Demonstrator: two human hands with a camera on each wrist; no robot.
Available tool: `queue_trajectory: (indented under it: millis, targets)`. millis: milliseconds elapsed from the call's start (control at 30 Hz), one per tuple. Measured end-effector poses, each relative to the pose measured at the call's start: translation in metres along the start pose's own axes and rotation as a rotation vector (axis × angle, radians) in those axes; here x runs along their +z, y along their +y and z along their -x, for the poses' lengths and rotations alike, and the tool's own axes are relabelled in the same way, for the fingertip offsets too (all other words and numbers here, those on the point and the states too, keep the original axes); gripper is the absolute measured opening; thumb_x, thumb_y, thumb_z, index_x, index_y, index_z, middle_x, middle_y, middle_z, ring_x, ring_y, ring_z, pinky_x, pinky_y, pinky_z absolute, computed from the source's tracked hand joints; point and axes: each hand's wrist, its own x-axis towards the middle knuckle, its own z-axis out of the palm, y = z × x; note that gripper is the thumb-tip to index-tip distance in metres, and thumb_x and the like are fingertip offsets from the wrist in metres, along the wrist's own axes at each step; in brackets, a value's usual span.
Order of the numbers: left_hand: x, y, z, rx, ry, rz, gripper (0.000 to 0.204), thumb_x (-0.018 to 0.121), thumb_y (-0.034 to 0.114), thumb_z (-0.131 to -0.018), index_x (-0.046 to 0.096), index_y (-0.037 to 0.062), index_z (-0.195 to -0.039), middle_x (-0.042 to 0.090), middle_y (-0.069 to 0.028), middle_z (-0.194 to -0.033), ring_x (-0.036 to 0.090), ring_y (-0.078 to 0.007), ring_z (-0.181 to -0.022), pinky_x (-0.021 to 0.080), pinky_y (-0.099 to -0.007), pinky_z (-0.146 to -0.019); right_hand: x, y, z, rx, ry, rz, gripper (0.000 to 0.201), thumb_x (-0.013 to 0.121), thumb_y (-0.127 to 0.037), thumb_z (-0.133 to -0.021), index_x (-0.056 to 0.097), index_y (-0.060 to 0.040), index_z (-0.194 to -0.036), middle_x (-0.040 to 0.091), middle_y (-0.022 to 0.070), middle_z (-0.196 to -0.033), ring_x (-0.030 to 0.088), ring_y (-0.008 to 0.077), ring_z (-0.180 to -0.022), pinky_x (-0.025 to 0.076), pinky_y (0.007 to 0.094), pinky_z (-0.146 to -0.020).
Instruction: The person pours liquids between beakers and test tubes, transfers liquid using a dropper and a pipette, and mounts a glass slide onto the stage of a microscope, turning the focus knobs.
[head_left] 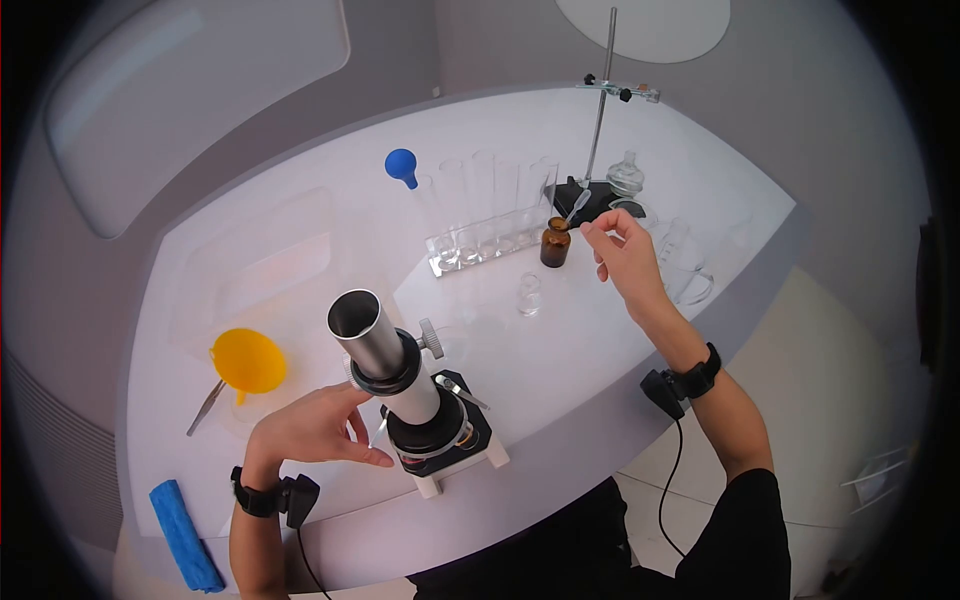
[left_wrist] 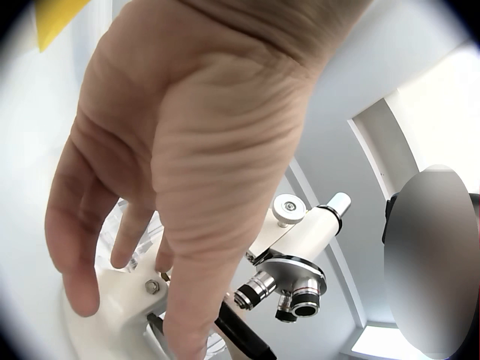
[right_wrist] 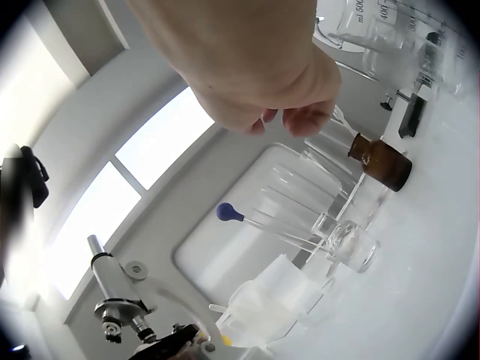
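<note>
A white and black microscope [head_left: 412,400] stands at the table's front edge. Beside its stage is my left hand [head_left: 315,425], fingers loosely bent and thumb reaching toward the stage. The left wrist view shows the microscope's objective lenses [left_wrist: 306,294] beyond that thumb. My right hand [head_left: 628,258] hovers beside a brown glass bottle [head_left: 555,246], its fingers loosely curled with nothing visible between them. A clear plastic dropper [head_left: 579,205] leans out of the bottle's mouth, close to those fingertips. In the right wrist view the brown bottle [right_wrist: 386,165] sits just past the curled fingers.
A small clear bottle [head_left: 529,296] stands before the rack [head_left: 488,243] of test tubes. Behind are a blue rubber bulb [head_left: 401,163] and a clamp stand [head_left: 600,130]. Glassware [head_left: 690,280] is at right. At left lie a yellow funnel [head_left: 248,360], tweezers [head_left: 206,407] and a blue cloth [head_left: 186,537].
</note>
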Motion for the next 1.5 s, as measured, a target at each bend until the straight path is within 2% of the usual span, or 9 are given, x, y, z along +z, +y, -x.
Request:
queue_trajectory:
  millis: [233, 400, 600, 833, 900, 1000, 1133, 1333, 1500]
  targets:
    - [0.006, -0.007, -0.008, 0.034, 0.042, 0.014, 0.066, 0.08, 0.033, -0.076, 0.053, 0.0042, -0.13, 0.065, -0.0145, -0.101, 0.066, -0.0206, -0.077, 0.055, -0.0298, -0.071, 0.002, 0.02, 0.005, 0.077, -0.033, 0.002, 0.023, 0.068, -0.025, -0.09, 0.055, -0.0071, -0.096, 0.052, -0.0021, -0.076, 0.046, 0.0038, -0.06, 0.04, 0.0207, -0.047]
    - [0.023, -0.041, -0.02, 0.154, 0.098, -0.078, 0.046, 0.077, 0.031, -0.078, 0.064, 0.0027, -0.112, 0.067, -0.0143, -0.091, 0.066, -0.0243, -0.075, 0.053, -0.0338, -0.071, 0.008, 0.031, -0.003, 0.132, 0.038, -0.09, 0.049, 0.068, -0.024, -0.088, 0.049, -0.0044, -0.128, 0.048, 0.0057, -0.124, 0.052, 0.0097, -0.085, 0.046, 0.0253, -0.06]
    - [0.023, -0.019, -0.018, 0.2, 0.083, -0.1, 0.041, 0.074, 0.027, -0.08, 0.062, 0.003, -0.112, 0.067, -0.017, -0.097, 0.065, -0.0303, -0.083, 0.051, -0.0378, -0.074, 0.019, 0.054, -0.02, 0.182, 0.005, 0.039, 0.077, 0.073, -0.027, -0.081, 0.034, -0.0052, -0.143, 0.041, 0.0125, -0.138, 0.056, 0.0187, -0.097, 0.049, 0.0324, -0.068]
    - [0.03, -0.035, -0.021, 0.305, 0.104, -0.142, 0.043, 0.073, 0.017, -0.08, 0.057, 0.0029, -0.117, 0.064, -0.019, -0.107, 0.061, -0.0389, -0.095, 0.05, -0.0431, -0.083, 0.019, 0.052, 0.006, 0.302, 0.134, -0.067, 0.049, 0.068, -0.015, -0.083, 0.04, -0.0096, -0.123, 0.046, 0.0093, -0.119, 0.053, 0.0174, -0.098, 0.048, 0.0351, -0.073]
    - [0.029, -0.037, -0.02, 0.323, 0.102, -0.096, 0.044, 0.074, 0.015, -0.079, 0.057, 0.0029, -0.118, 0.063, -0.0184, -0.11, 0.061, -0.0381, -0.098, 0.049, -0.0422, -0.086, 0.011, 0.05, 0.022, 0.398, -0.126, -0.175, 0.035, 0.064, -0.01, -0.086, 0.036, -0.0121, -0.108, 0.046, 0.0061, -0.106, 0.056, 0.0188, -0.094, 0.049, 0.0347, -0.074]
    - [0.025, -0.028, -0.019, 0.328, 0.067, -0.058, 0.049, 0.076, 0.013, -0.078, 0.056, 0.0032, -0.121, 0.062, -0.017, -0.118, 0.059, -0.0361, -0.107, 0.047, -0.0406, -0.093, 0.019, 0.03, 0.036, 0.54, -0.358, -0.202, 0.031, 0.06, -0.007, -0.089, 0.034, -0.0114, -0.105, 0.048, 0.0064, -0.105, 0.06, 0.0212, -0.093, 0.051, 0.0342, -0.078]
    - [0.02, -0.021, -0.018, 0.322, 0.02, 0.002, 0.063, 0.078, 0.012, -0.076, 0.051, 0.0042, -0.132, 0.054, -0.0157, -0.134, 0.049, -0.034, -0.126, 0.038, -0.0403, -0.107, 0.035, 0.045, 0.027, 0.504, -0.438, -0.215, 0.026, 0.057, -0.007, -0.091, 0.034, -0.0096, -0.102, 0.05, 0.0089, -0.104, 0.063, 0.0235, -0.099, 0.053, 0.0341, -0.083]
    - [0.023, -0.028, -0.021, 0.328, 0.027, 0.035, 0.075, 0.078, 0.009, -0.074, 0.043, 0.0032, -0.14, 0.044, -0.0182, -0.144, 0.041, -0.0355, -0.133, 0.032, -0.0409, -0.112, 0.061, 0.057, 0.003, 0.486, -0.474, -0.232, 0.023, 0.057, -0.007, -0.091, 0.036, -0.0075, -0.099, 0.052, 0.0106, -0.104, 0.063, 0.0238, -0.105, 0.053, 0.0338, -0.088]
    - [0.025, -0.037, -0.021, 0.339, 0.056, -0.042, 0.057, 0.076, 0.009, -0.075, 0.053, 0.0041, -0.127, 0.057, -0.0173, -0.126, 0.052, -0.036, -0.118, 0.042, -0.0408, -0.101, 0.07, 0.06, 0.0, 0.371, -0.455, -0.104, 0.024, 0.065, -0.012, -0.089, 0.043, -0.0062, -0.097, 0.053, 0.0103, -0.104, 0.063, 0.0204, -0.099, 0.052, 0.0307, -0.086]
